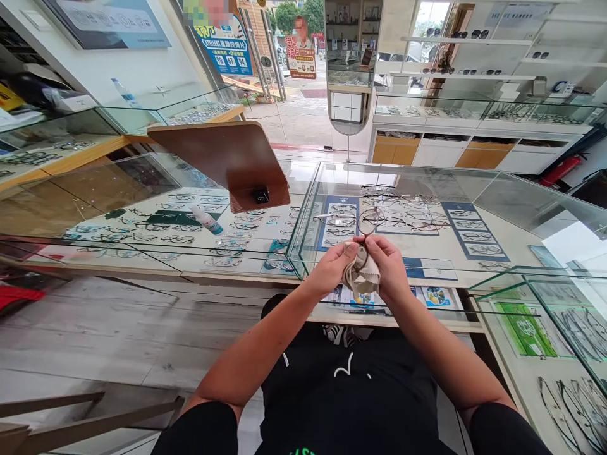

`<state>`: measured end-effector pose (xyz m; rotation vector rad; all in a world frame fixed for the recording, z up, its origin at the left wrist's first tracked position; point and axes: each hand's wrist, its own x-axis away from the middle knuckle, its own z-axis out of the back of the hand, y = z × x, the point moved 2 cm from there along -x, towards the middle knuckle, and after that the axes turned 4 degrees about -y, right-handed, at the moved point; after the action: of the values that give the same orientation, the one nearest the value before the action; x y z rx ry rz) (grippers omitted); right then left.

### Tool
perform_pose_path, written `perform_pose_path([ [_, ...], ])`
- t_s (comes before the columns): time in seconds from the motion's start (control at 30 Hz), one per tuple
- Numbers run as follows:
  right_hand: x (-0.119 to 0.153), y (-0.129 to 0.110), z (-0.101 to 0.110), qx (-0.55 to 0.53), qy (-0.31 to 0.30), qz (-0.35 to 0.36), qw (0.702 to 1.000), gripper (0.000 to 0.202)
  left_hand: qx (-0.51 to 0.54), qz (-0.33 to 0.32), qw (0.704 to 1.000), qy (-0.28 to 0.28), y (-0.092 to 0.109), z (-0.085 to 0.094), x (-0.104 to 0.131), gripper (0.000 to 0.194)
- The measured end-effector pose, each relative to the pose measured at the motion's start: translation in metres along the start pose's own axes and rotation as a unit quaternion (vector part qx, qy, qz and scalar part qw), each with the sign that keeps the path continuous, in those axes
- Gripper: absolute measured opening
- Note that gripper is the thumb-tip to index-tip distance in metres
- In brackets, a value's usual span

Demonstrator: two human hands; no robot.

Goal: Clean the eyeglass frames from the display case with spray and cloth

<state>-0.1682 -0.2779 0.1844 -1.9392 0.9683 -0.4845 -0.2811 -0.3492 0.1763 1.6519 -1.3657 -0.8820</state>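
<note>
Both hands meet above the front edge of a glass display case. My left hand [334, 265] has its fingers closed on a crumpled beige cloth [363, 275], which hangs down between my hands. My right hand [389, 262] pinches the lower rim of a pair of thin-framed glasses [367, 221], next to the cloth. One round lens of the glasses stands up above my fingertips; the rest of the frame is hard to tell from the glasses in the case behind. The cloth hides part of the fingers on both hands.
Several glasses lie in the display case [516, 243]. A brown tilted mirror back [227, 155] and a small bottle [207, 221] stand to the left. Lower right, another glass case holds a green packet [526, 330]. A person [303, 31] is outside the doorway.
</note>
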Motion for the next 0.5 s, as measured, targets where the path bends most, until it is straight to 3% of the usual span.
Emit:
perform_pose_path([
  [0.1,0.0,-0.003,0.0,0.001,0.009,-0.001,1.0,0.035,0.009,0.028,0.998,-0.05,0.002,-0.001,0.003,0.062],
  [0.3,0.002,0.006,-0.005,-0.015,-0.005,0.032,0.999,0.033,0.03,-0.034,0.998,0.049,-0.008,-0.007,-0.002,0.061],
  [0.5,0.003,-0.008,0.003,0.003,0.013,0.011,1.0,0.034,0.035,-0.003,0.999,0.032,-0.001,0.004,0.0,0.058],
])
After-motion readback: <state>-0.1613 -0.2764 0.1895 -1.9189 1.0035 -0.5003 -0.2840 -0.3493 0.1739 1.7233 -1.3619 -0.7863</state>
